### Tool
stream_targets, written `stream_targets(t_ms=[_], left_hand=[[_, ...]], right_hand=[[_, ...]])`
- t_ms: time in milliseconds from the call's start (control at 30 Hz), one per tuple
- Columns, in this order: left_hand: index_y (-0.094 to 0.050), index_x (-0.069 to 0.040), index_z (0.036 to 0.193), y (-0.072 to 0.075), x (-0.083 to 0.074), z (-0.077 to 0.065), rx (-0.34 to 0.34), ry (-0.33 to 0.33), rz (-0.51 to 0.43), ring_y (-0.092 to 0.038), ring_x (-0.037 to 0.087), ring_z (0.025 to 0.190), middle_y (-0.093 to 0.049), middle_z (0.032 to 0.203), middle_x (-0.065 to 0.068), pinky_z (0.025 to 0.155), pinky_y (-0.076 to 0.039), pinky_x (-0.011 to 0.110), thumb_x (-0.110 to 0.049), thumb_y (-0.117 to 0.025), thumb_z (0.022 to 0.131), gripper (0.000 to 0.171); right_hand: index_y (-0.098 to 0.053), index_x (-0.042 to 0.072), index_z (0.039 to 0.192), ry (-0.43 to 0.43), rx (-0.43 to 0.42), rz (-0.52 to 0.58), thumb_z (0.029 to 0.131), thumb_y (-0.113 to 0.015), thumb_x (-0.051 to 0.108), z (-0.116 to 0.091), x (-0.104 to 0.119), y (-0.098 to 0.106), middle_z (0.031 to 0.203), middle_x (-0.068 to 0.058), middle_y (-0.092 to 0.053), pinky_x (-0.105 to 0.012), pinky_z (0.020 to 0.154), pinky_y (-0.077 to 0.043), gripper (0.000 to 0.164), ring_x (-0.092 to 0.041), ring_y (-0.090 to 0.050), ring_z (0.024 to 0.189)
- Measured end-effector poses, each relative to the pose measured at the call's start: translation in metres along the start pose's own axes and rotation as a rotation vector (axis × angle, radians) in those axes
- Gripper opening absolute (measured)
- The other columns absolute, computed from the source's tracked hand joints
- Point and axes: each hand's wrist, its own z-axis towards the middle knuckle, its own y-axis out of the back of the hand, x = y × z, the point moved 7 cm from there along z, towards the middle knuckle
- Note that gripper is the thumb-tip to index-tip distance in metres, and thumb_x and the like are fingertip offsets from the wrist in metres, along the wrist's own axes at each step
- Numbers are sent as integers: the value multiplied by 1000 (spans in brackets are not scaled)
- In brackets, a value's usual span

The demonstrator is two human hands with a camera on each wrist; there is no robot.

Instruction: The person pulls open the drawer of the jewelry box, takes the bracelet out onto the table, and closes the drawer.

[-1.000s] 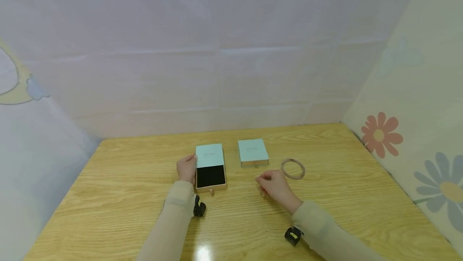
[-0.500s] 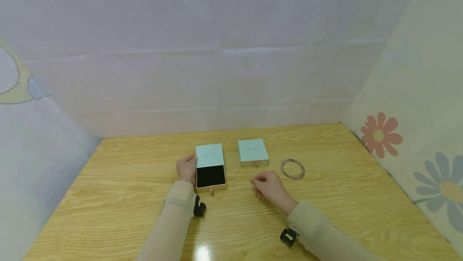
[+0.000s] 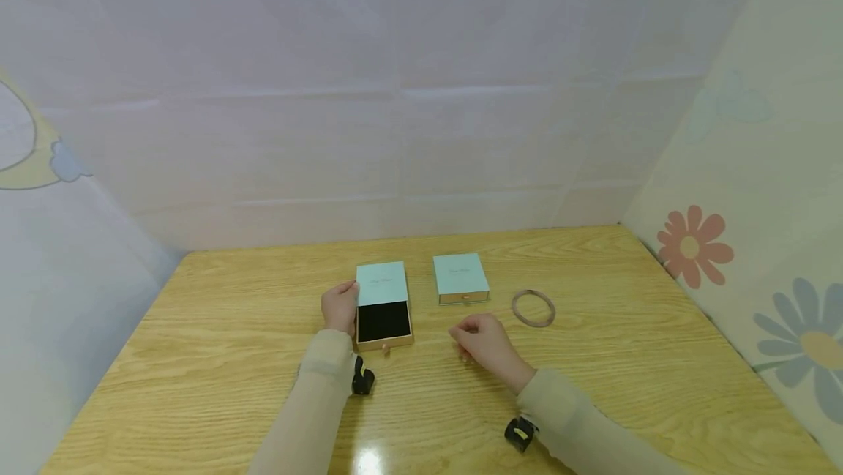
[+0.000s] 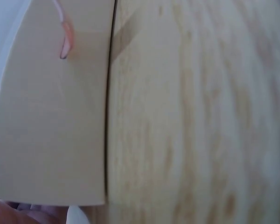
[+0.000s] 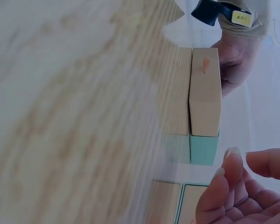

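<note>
A pale blue drawer-style jewelry box [image 3: 382, 281] lies on the table with its drawer [image 3: 386, 345] pulled partway out, showing a black lining. My left hand [image 3: 339, 308] grips its left side, thumb near the sleeve's edge. In the left wrist view the cream drawer front [image 4: 51, 126] with a pink pull tab [image 4: 67, 41] fills the left side. My right hand [image 3: 490, 347] hovers right of that box, fingers loosely bent. In the right wrist view thumb [image 5: 268, 162] and index finger [image 5: 232, 169] stand slightly apart, nothing visible between them.
A second pale blue box [image 3: 459, 276], its drawer in, sits to the right of the first. Farther right a mauve bangle [image 3: 515, 306] lies flat on the wooden table [image 3: 237, 328]. Fabric walls [image 3: 395, 138] rise behind and on both sides.
My right hand has shifted a little left, toward the box with the pulled-out drawer. The left hand, both boxes and the bangle have stayed in place.
</note>
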Motion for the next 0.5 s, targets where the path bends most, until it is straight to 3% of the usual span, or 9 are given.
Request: stream_targets(t_ms=[500], left_hand=[[-53,12,132,0,1,1,11,6,-13,-35,41,135,-44,141,29,111,-33,46,-5,-47,102,35]], right_hand=[[-67,-10,83,-19,24,25,96,-58,4,1,1,-10,58,-9,-56,-23,46,-40,21,-14,-49,50]])
